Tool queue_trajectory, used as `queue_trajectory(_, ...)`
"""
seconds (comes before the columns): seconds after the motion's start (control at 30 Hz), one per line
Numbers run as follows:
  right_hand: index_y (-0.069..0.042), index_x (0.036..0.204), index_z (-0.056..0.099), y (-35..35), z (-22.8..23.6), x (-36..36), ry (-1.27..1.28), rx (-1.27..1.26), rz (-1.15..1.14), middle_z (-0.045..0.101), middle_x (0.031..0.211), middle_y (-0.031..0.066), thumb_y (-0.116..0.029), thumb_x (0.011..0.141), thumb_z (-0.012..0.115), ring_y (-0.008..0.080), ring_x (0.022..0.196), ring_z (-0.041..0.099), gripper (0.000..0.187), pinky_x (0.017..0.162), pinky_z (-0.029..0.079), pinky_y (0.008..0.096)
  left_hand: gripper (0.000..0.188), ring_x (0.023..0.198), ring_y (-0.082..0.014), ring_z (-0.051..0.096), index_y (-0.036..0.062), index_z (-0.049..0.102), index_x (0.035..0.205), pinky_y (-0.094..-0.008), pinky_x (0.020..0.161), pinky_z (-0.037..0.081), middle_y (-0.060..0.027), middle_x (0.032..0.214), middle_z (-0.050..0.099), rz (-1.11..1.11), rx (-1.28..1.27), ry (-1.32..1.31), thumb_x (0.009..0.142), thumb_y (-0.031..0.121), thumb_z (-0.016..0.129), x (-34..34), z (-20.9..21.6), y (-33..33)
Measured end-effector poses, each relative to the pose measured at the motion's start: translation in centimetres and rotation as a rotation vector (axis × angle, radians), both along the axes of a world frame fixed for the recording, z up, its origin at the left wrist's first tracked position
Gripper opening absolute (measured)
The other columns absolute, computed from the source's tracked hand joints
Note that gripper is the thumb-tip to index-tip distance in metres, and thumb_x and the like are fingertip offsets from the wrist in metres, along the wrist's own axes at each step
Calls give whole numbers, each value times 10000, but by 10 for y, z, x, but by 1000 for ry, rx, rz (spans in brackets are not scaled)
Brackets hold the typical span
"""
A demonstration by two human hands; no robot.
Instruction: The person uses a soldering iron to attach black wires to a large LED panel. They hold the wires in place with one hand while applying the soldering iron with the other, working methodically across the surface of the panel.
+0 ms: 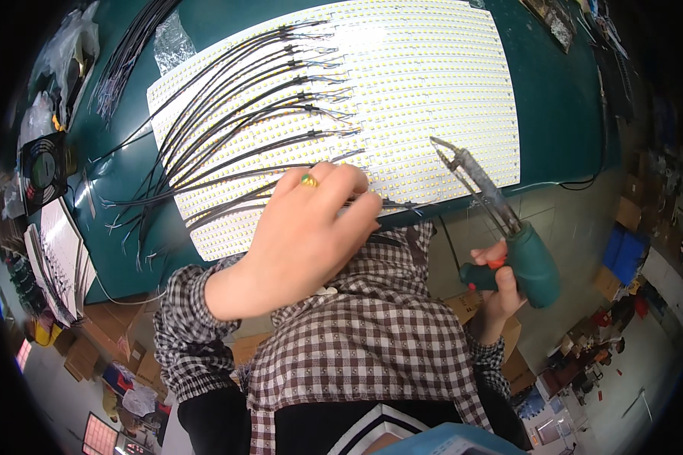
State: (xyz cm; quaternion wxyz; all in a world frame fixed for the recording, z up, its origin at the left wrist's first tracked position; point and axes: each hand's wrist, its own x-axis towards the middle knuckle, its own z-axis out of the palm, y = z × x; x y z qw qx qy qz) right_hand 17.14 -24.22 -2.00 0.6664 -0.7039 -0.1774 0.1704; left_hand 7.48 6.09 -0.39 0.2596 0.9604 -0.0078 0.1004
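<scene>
Our left hand [311,231] presses a black lead wire [228,176] flat against the LED strip panel [425,91] at the near table edge, fingers together, steadying it. Our right hand [497,284] grips the soldering iron [501,216], fingers clamped round its green handle, tip hovering just above the panel.

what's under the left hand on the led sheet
The left hand rests on black cables lying across the white LED strip sheet. A cable end with bare wires pokes out past the fingertips. What the palm covers cannot be seen.

Black cable [391,203] flat on LED panel [432,98]; green-handled soldering gun [508,235] raised.
</scene>
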Motion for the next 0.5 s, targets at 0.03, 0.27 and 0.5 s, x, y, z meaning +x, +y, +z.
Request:
queue_trajectory(0.03, 136, 1282, 568, -1, -2, 1, -19, 9, -16, 654, 986, 189, -214, 959, 657, 249, 810, 658, 485, 800, 624, 480, 250, 874, -259, 613, 105, 650, 979, -380, 717, 469, -49, 975, 612, -9, -11, 40, 793, 110, 818, 0, -9, -1)
queue_trajectory(0.27, 126, 1295, 563, -12, -5, 4, -51, 29, -93, 659, 989, 187, -225, 967, 659, 244, 804, 654, 490, 784, 629, 473, 211, 820, -283, 615, 81, 638, 974, -399, 670, 467, -69, 949, 618, -73, -147, 53, 827, 60, 789, -4, -18, -2)
queue_trajectory(0.5, 116, 1293, 568, -11, -8, 5, -60, 42, -106, 653, 976, 173, -244, 973, 652, 236, 795, 648, 489, 767, 630, 454, 139, 777, -294, 605, 53, 625, 950, -397, 626, 461, -90, 872, 575, 102, -87, 43, 879, 63, 745, -15, 0, 4)
